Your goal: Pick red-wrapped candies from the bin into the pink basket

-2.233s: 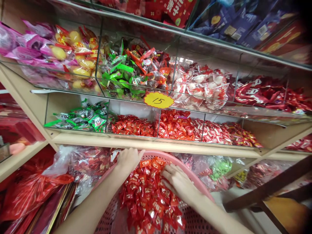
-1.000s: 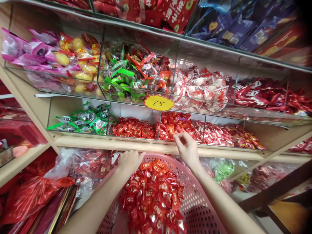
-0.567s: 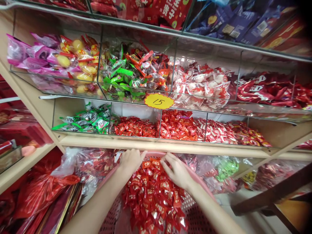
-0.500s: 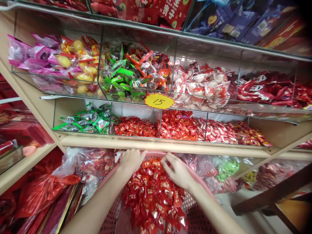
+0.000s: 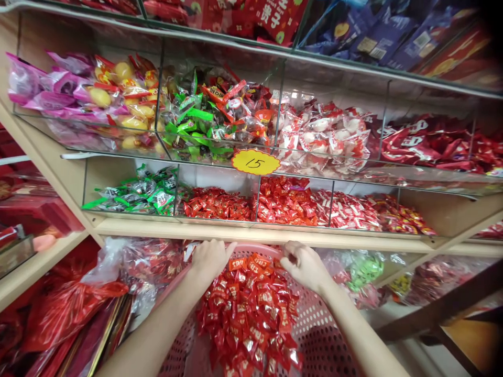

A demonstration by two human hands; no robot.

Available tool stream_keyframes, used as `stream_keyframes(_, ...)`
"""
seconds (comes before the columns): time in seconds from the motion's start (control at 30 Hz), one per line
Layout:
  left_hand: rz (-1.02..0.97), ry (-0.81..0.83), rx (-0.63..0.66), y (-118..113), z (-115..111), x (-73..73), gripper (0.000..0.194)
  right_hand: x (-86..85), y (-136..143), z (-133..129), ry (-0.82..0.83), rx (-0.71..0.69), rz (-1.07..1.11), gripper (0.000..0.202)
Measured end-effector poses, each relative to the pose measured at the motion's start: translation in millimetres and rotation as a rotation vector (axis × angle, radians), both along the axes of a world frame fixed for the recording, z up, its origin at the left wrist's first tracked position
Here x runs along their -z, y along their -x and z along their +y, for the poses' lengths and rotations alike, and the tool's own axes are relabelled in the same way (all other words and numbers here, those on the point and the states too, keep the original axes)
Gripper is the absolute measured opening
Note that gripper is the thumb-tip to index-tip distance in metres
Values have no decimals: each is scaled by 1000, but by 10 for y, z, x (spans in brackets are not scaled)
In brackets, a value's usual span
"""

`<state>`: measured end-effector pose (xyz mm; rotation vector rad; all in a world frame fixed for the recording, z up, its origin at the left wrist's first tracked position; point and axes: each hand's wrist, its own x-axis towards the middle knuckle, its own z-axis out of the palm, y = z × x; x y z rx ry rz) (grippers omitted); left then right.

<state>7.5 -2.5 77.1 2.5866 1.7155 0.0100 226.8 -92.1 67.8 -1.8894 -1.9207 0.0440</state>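
A pink perforated plastic basket [image 5: 314,324] stands below the shelf, tilted toward me. Inside it lies a heap of red-wrapped candies [image 5: 247,314] with gold lettering. My left hand [image 5: 212,259] is closed over the basket's far rim, left of the middle, its thumb lying along the inner side. On the right part of the same rim rests my right hand [image 5: 306,266], fingers curled and thumb bent inward; its fingertips are partly hidden. No candy shows in either hand.
Clear shelf bins above hold wrapped sweets, including red candies [image 5: 286,201] and green packets [image 5: 151,191]. A yellow price tag [image 5: 256,162] reads 15. Plastic bags [image 5: 363,272] lie behind the basket. A red bag [image 5: 74,309] is at left, dark wooden legs [image 5: 440,303] at right.
My right hand has moved right, off the candy heap and onto the basket's rim, its fingers more curled. The left hand stays on the rim. The view has shifted slightly.
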Motion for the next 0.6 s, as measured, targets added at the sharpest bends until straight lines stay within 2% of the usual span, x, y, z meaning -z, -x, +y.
stream_keyframes(0.3, 6, -17, 2, 10, 0, 2, 64, -32, 41, -11, -158, -244, 92, 12)
stream_keyframes(0.37, 5, -23, 4, 11, 1, 2, 64, -36, 33, -10, -187, -218, 74, 13)
stream_keyframes(0.5, 0, -17, 3, 6, -5, -1, 64, -41, -2, -12, -325, -72, 60, 14)
stream_keyframes(0.6, 0, -12, 0, 2, -12, -3, 64, -42, 11, -23, -320, -133, 84, 14)
